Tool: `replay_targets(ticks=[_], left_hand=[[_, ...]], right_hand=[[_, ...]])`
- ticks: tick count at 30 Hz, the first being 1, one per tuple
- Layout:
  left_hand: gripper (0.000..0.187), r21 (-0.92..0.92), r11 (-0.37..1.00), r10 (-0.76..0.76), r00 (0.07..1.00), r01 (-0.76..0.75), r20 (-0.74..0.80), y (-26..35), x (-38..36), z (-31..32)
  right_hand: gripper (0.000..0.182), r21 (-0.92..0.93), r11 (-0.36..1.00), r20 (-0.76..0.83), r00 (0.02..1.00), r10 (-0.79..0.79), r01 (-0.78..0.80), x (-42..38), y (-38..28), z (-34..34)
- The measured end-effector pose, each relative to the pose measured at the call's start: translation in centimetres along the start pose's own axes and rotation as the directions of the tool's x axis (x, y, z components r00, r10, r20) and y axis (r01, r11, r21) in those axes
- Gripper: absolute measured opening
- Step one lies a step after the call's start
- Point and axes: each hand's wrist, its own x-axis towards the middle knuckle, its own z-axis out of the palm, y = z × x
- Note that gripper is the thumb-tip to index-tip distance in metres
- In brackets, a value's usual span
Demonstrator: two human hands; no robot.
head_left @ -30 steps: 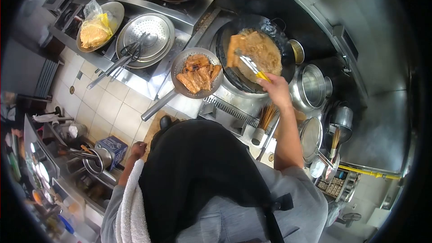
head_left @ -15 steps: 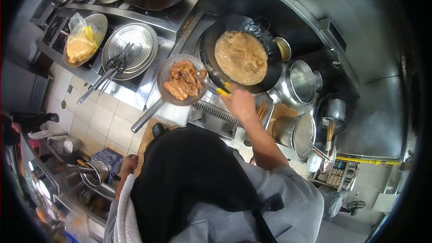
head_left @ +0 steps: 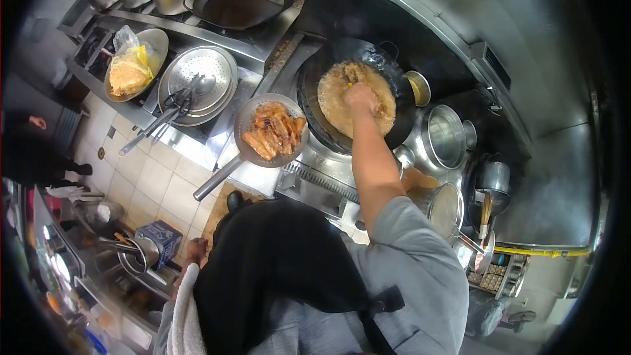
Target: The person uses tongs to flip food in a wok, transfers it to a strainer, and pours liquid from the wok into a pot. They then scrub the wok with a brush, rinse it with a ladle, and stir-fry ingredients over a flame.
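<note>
My right hand (head_left: 361, 97) reaches over the black wok (head_left: 409, 118), closed around tongs (head_left: 350, 84) whose yellow handle just shows. Foamy brown oil (head_left: 336, 108) bubbles beneath the hand, with browned pieces at its far side. The tips of the tongs are hidden by the hand and foam. To the left of the wok, a perforated long-handled strainer (head_left: 244, 133) holds several browned strips of meat (head_left: 273, 133). My left hand (head_left: 196, 250) hangs low at my side, near a blue box (head_left: 162, 242); its fingers are too small and shaded to read.
Stacked perforated strainers (head_left: 220, 62) lie left on the stove, near a bowl (head_left: 156, 43) with a yellow bag. A dark pan (head_left: 246, 3) stands at the back. Metal pots (head_left: 445, 135) and a mesh sieve (head_left: 446, 210) sit right. Another person's hand (head_left: 37, 121) shows far left.
My right hand has moved with the tongs from beside the strainer up over the wok's oil. The meat strips stay in the strainer. The view has shifted slightly.
</note>
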Motion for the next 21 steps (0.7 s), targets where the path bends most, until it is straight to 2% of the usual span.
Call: replay_targets(ticks=[1,3,4,6,8,9,11,13,14,15,16,18,19,20,21], left_hand=[[0.025,0.002,1.000,0.000,1.000,0.000,-0.006,-1.2,0.5,0.1],[0.024,0.043,0.973,0.226,0.974,-0.225,-0.028,-4.6,1.9,0.6],[0.024,0.039,0.973,0.227,0.973,-0.225,-0.033,-3.2,1.1,0.3],[0.024,-0.072,0.992,-0.106,0.991,0.100,-0.082,1.9,-2.6,-0.2],[0.024,-0.019,0.991,-0.134,0.989,0.133,-0.067,2.7,-3.2,-0.5],[0.024,0.045,0.987,-0.153,0.987,0.155,-0.057,2.6,-3.5,-0.7],[0.024,0.060,0.987,-0.151,0.988,0.151,-0.003,0.3,-2.3,-0.7],[0.023,0.070,0.989,-0.137,0.989,0.133,0.049,-3.0,0.3,-0.4],[0.023,0.103,0.994,-0.047,0.997,0.040,0.059,-4.6,1.3,-0.3],[0.023,0.134,0.990,0.043,0.997,-0.052,0.071,-6.0,2.4,-0.2],[0.023,0.137,0.989,0.039,0.996,-0.049,0.075,-7.2,3.8,-0.2],[0.024,0.128,0.933,0.331,0.941,-0.337,0.066,-9.6,5.3,-0.3],[0.024,0.132,0.936,0.320,0.945,-0.327,0.068,-8.4,4.5,-0.8],[0.025,0.081,0.987,0.140,0.990,-0.140,0.005,-5.4,3.6,-1.4],[0.026,0.019,0.999,-0.047,0.998,0.048,-0.049,-2.6,3.0,-1.8]], right_hand=[[0.054,0.041,0.999,0.012,1.000,0.017,-0.017,-0.4,-0.2,-0.4],[0.052,0.084,0.996,0.022,0.999,0.031,-0.033,-1.6,-0.2,-1.5],[0.049,0.088,0.996,-0.024,0.999,0.027,-0.025,-2.5,0.5,-2.2],[0.045,0.080,0.997,-0.067,0.998,0.012,-0.007,-3.6,2.9,-2.7],[0.039,0.142,0.983,-0.174,0.981,-0.088,0.113,-4.1,6.2,-3.1],[0.039,0.139,0.983,-0.168,0.981,-0.093,0.117,-4.2,7.5,-3.4],[0.038,0.301,0.930,-0.165,0.972,-0.169,0.213,-5.1,9.7,-4.0],[0.042,0.361,0.916,-0.102,0.984,-0.148,0.175,-7.7,9.6,-6.5],[0.046,0.418,0.899,-0.037,0.991,-0.128,0.132,-9.3,9.3,-8.3],[0.044,0.375,0.914,-0.072,0.988,-0.136,0.153,-11.2,8.4,-10.0],[0.044,0.374,0.916,-0.067,0.989,-0.133,0.149,-12.0,8.4,-10.6],[0.041,0.392,0.902,-0.084,0.983,-0.161,0.181,-13.4,8.3,-10.8],[0.040,0.415,0.878,-0.151,0.970,-0.191,0.238,-14.4,8.2,-11.0],[0.040,0.418,0.878,-0.139,0.971,-0.193,0.234,-15.7,7.5,-12.0],[0.040,0.444,0.869,-0.107,0.976,-0.191,0.219,-17.1,6.6,-13.3]])
